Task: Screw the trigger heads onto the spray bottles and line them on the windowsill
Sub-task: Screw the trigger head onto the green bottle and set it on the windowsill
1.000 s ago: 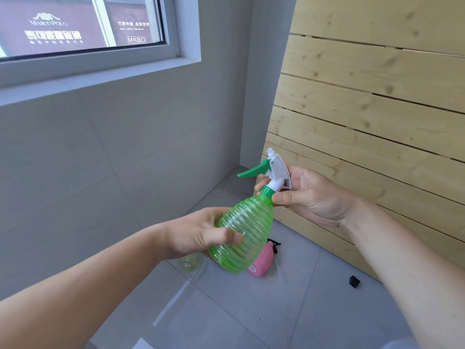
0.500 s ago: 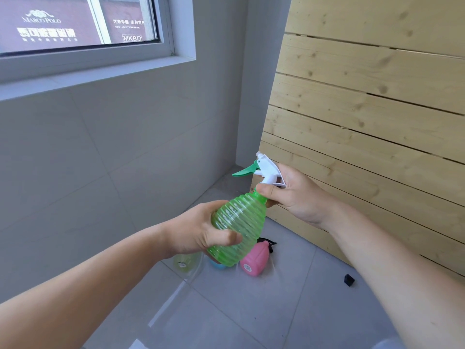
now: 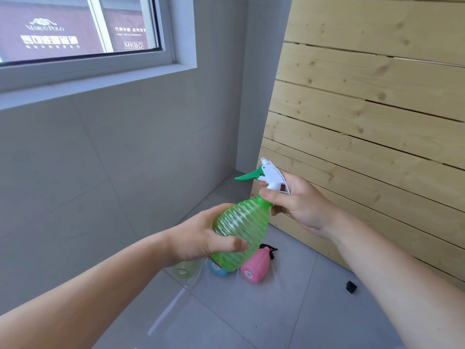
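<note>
I hold a ribbed green spray bottle (image 3: 241,227) tilted in mid-air. My left hand (image 3: 201,238) wraps around its belly. My right hand (image 3: 297,202) grips the white trigger head (image 3: 273,176) with its green lever at the bottle's neck, thumb and fingers on the collar. The windowsill (image 3: 95,81) runs along the upper left, above and away from both hands. On the floor below the bottle lie a pink bottle (image 3: 254,268), a blue bottle (image 3: 217,268) and a pale yellow-green bottle (image 3: 185,269), partly hidden by my hand and the green bottle.
A slatted wooden panel (image 3: 364,122) leans against the wall on the right, close behind my right hand. A small black piece (image 3: 351,286) lies on the grey tiled floor near the panel. Clear plastic wrap (image 3: 173,306) lies on the floor beside the bottles.
The bottle and both hands have stayed in the same grip; my right hand has shifted slightly on the trigger head's collar, and the view has tilted a little upward toward the window.
</note>
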{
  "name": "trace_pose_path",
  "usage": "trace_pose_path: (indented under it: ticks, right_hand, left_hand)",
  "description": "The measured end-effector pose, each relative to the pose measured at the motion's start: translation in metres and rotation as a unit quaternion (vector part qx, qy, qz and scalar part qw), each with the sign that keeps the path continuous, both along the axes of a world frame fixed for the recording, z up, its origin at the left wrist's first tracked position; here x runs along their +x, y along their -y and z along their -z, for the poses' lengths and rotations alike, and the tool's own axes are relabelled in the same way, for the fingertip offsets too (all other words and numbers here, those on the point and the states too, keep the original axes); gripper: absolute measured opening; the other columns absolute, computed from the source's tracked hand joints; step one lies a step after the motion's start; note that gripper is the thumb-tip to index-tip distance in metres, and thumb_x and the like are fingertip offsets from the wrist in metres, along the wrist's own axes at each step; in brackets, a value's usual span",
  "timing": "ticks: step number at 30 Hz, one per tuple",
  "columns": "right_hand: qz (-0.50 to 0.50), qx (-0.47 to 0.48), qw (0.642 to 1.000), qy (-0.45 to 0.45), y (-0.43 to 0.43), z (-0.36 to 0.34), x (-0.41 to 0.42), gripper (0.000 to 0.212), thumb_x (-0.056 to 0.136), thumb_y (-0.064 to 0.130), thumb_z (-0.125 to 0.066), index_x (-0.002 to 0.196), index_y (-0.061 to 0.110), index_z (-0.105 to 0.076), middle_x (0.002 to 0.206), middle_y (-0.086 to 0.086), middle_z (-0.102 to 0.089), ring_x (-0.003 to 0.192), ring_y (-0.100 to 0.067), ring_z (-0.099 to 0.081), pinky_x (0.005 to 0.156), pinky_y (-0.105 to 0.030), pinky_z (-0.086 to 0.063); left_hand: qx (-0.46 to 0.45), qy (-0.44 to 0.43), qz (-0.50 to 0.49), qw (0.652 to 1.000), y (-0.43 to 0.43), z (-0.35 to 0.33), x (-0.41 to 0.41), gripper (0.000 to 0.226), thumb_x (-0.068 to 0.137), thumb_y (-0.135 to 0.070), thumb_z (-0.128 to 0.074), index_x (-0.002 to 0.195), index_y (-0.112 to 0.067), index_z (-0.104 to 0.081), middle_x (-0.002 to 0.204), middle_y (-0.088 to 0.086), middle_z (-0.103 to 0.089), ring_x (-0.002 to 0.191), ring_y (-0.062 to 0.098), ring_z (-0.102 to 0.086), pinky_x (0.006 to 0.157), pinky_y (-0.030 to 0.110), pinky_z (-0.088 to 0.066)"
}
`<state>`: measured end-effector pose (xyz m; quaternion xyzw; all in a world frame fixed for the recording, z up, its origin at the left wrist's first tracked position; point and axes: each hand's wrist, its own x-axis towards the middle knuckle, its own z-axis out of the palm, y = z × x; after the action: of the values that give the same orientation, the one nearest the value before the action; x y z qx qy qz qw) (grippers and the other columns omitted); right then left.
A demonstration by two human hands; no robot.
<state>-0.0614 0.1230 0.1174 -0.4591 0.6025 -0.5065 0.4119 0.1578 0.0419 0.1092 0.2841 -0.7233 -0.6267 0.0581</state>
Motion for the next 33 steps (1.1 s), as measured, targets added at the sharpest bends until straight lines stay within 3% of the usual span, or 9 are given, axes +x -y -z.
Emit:
trace_pose_path:
  ticks: [3, 6, 10, 13, 15, 18, 22, 27, 33]
  right_hand:
    - [0.033, -0.002, 0.998, -0.049, 0.003, 0.005, 0.005, 0.031, 0.092, 0.032, -0.067, 0.114, 0.011, -0.062, 0.082, 0.003, -0.057, 0.069, -0.009, -0.056, 0.063, -0.026, -0.049]
    - [0.066, -0.005, 0.997, -0.046, 0.007, 0.007, 0.008, 0.046, 0.083, 0.045, -0.071, 0.118, 0.016, -0.063, 0.083, 0.008, -0.06, 0.072, -0.009, -0.058, 0.065, -0.028, -0.05]
    - [0.004, -0.012, 0.999, 0.042, 0.008, 0.007, 0.003, 0.049, 0.076, 0.03, -0.074, 0.119, 0.014, -0.059, 0.104, 0.005, -0.06, 0.087, -0.013, -0.059, 0.066, -0.028, -0.048]
    - [0.02, -0.01, 1.0, -0.019, 0.007, 0.012, 0.005, 0.034, 0.081, 0.034, -0.075, 0.111, 0.022, -0.062, 0.087, 0.011, -0.061, 0.075, -0.008, -0.059, 0.064, -0.027, -0.047]
    - [0.049, -0.014, 0.998, -0.045, 0.008, 0.014, 0.006, 0.024, 0.086, 0.04, -0.072, 0.102, 0.024, -0.065, 0.077, 0.007, -0.057, 0.068, -0.008, -0.056, 0.062, -0.027, -0.046]
    - [0.037, -0.002, 0.999, 0.001, 0.008, 0.013, 0.006, 0.037, 0.083, 0.041, -0.071, 0.115, 0.023, -0.064, 0.089, -0.002, -0.055, 0.079, -0.013, -0.055, 0.063, -0.028, -0.046]
    - [0.003, -0.007, 0.998, 0.062, 0.008, 0.011, 0.002, 0.053, 0.076, 0.026, -0.072, 0.126, 0.016, -0.057, 0.105, 0.002, -0.06, 0.088, -0.017, -0.058, 0.066, -0.03, -0.047]
    - [0.064, -0.01, 0.997, -0.035, 0.008, 0.013, 0.011, 0.029, 0.086, 0.042, -0.071, 0.104, 0.02, -0.064, 0.078, 0.009, -0.062, 0.071, -0.01, -0.058, 0.062, -0.028, -0.048]
    - [0.03, -0.017, 0.996, 0.088, 0.006, 0.008, 0.008, 0.048, 0.077, 0.025, -0.072, 0.122, 0.011, -0.06, 0.111, -0.002, -0.062, 0.096, -0.019, -0.062, 0.076, -0.034, -0.053]
  left_hand:
    - [-0.01, -0.002, -0.001, 1.0, 0.0, 0.002, 0.001, 0.061, 0.073, -0.02, -0.08, 0.13, -0.029, -0.062, 0.12, 0.007, -0.076, 0.098, 0.011, -0.075, 0.084, 0.028, -0.062]
    - [-0.012, -0.008, -0.012, 1.0, 0.0, 0.001, 0.0, 0.058, 0.074, -0.02, -0.08, 0.128, -0.03, -0.062, 0.12, 0.009, -0.076, 0.107, 0.022, -0.075, 0.089, 0.037, -0.062]
    - [-0.014, 0.001, -0.01, 1.0, 0.002, 0.002, -0.001, 0.058, 0.073, -0.021, -0.08, 0.127, -0.032, -0.062, 0.119, 0.009, -0.075, 0.101, 0.019, -0.076, 0.09, 0.043, -0.062]
    - [-0.016, 0.015, 0.002, 1.0, 0.002, 0.005, 0.0, 0.058, 0.074, -0.022, -0.081, 0.127, -0.034, -0.062, 0.116, 0.003, -0.077, 0.098, 0.011, -0.075, 0.085, 0.031, -0.062]
    - [-0.013, 0.022, 0.001, 1.0, 0.002, 0.005, 0.001, 0.057, 0.075, -0.023, -0.082, 0.127, -0.035, -0.062, 0.116, 0.002, -0.078, 0.103, 0.017, -0.076, 0.089, 0.036, -0.063]
    - [-0.012, 0.021, 0.002, 1.0, 0.001, 0.003, -0.001, 0.061, 0.072, -0.026, -0.082, 0.129, -0.035, -0.061, 0.122, 0.01, -0.075, 0.112, 0.03, -0.072, 0.094, 0.055, -0.058]
    - [-0.012, 0.017, -0.003, 1.0, 0.002, 0.003, -0.001, 0.06, 0.073, -0.025, -0.081, 0.129, -0.034, -0.061, 0.122, 0.01, -0.074, 0.113, 0.028, -0.071, 0.094, 0.053, -0.058]
    - [-0.003, 0.016, -0.001, 1.0, 0.001, 0.005, 0.0, 0.067, 0.064, -0.037, -0.082, 0.128, -0.035, -0.061, 0.122, 0.011, -0.074, 0.113, 0.032, -0.071, 0.095, 0.059, -0.057]
    - [-0.01, -0.001, -0.006, 1.0, 0.001, 0.004, -0.002, 0.058, 0.075, -0.023, -0.082, 0.128, -0.033, -0.061, 0.12, 0.008, -0.076, 0.103, 0.018, -0.076, 0.091, 0.041, -0.061]
